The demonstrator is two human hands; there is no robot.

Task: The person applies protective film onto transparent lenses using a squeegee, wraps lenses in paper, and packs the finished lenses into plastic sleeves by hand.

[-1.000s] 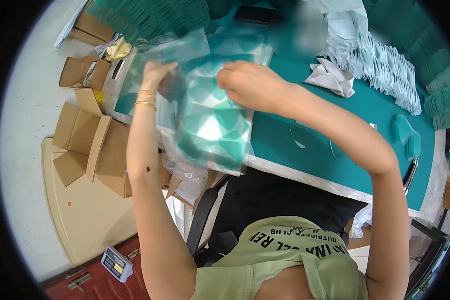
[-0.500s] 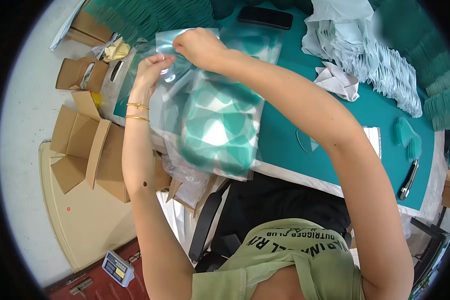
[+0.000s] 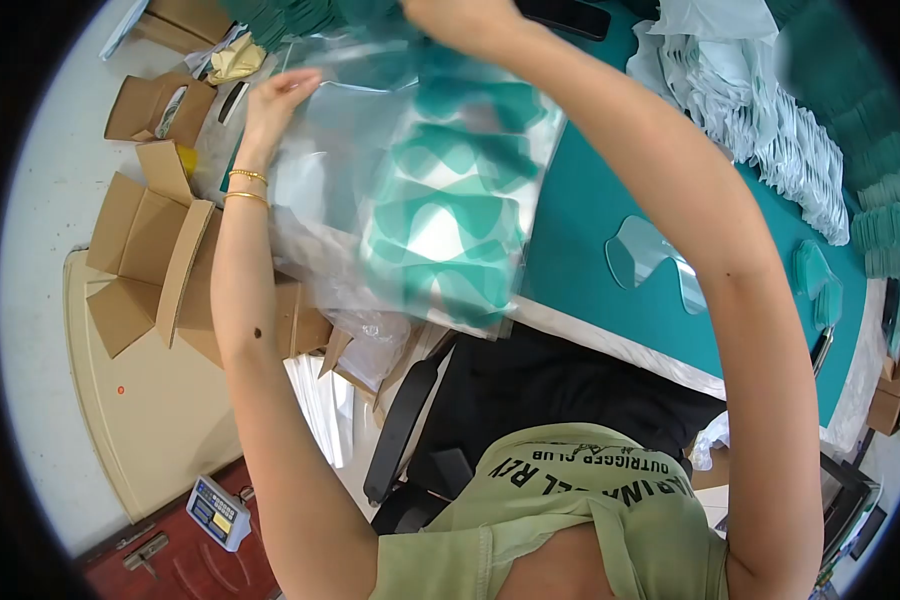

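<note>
My left hand (image 3: 282, 105) is closed in a pinch at the left edge of a clear plastic sheet (image 3: 355, 85). At the top border, my right hand (image 3: 460, 20) is partly cut off. Its fingers are mostly out of view, so their grip does not show. Between and below my hands lies a blurred, shiny clear plastic stack (image 3: 450, 235) with curved green shapes showing through it. It overhangs the table's front edge. Whether the sheet is a single film or a bag, I cannot tell.
On the green table mat (image 3: 580, 260) are a clear curved piece (image 3: 640, 255), a black phone (image 3: 570, 17) and a pile of white folded pieces (image 3: 740, 110). Green stacks (image 3: 890, 235) line the right. Open cardboard boxes (image 3: 150, 235) and a digital scale (image 3: 218, 512) are at left.
My hands have moved apart, the right one up and right to the frame's top, the left one up and left. The clear plastic now spreads between them. The view has shifted slightly.
</note>
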